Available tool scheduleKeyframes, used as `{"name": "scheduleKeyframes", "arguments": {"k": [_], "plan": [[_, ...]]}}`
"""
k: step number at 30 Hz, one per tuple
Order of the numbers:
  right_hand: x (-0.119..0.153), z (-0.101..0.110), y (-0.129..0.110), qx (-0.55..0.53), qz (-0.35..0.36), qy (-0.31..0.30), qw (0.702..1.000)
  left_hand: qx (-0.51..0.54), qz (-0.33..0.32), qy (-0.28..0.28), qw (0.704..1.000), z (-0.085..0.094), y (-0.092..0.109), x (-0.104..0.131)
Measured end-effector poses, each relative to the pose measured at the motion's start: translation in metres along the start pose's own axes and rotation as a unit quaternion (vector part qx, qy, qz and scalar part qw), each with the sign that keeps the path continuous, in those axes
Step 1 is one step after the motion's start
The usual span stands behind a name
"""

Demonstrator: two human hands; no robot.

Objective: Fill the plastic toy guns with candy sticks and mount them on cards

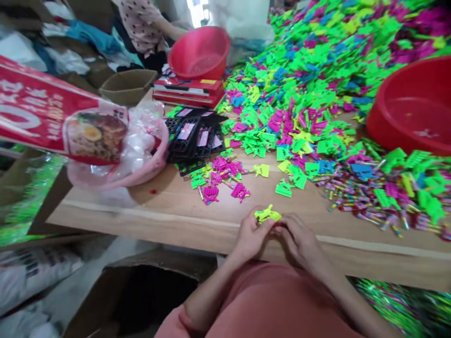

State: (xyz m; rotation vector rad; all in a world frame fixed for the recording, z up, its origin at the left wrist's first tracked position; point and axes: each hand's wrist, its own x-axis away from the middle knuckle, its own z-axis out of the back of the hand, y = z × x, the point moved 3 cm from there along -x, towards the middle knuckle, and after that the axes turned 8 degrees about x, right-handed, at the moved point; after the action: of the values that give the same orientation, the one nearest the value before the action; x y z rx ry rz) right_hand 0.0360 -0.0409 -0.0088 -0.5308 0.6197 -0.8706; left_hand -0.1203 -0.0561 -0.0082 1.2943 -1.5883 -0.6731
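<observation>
My left hand [251,236] is closed on a yellow plastic toy piece [268,214], holding it just above the table's front edge. Close against it, my right hand [302,240] has its fingers curled at the piece's lower right. A bit of red shows by those fingertips; what it belongs to I cannot make out. Beyond my hands lies a small group of magenta pieces [225,171] with some green and yellow ones among them. Several green pieces [296,177] lie farther right. A heap of short, thin sticks [366,199] in mixed colours spreads toward the right edge.
A large mound of bright plastic pieces [317,70] covers the table's back right. Red basins [405,108] [200,51] stand right and at the back. Black plastic trays [197,136] lie beside a pink basket [155,164] of clear bags. Someone in a dotted sleeve [139,21] is across.
</observation>
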Motion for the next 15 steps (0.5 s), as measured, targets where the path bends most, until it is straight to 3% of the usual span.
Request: {"name": "scheduleKeyframes", "arguments": {"k": [3, 7, 11, 15], "plan": [[-0.011, -0.014, -0.005, 0.006, 0.031, -0.042, 0.999, 0.044, 0.015, 0.078, 0.996, 0.052, 0.014, 0.009], [-0.021, -0.014, 0.006, 0.045, 0.014, -0.063, 0.997, -0.024, -0.073, 0.223, 0.972, 0.129, 0.056, 0.014], [-0.026, -0.012, 0.016, 0.069, -0.032, -0.071, 0.995, -0.153, -0.173, 0.319, 0.919, 0.190, 0.099, 0.006], [-0.028, -0.005, 0.024, 0.084, -0.061, -0.071, 0.992, -0.269, -0.208, 0.379, 0.861, 0.234, 0.122, -0.006]]}}
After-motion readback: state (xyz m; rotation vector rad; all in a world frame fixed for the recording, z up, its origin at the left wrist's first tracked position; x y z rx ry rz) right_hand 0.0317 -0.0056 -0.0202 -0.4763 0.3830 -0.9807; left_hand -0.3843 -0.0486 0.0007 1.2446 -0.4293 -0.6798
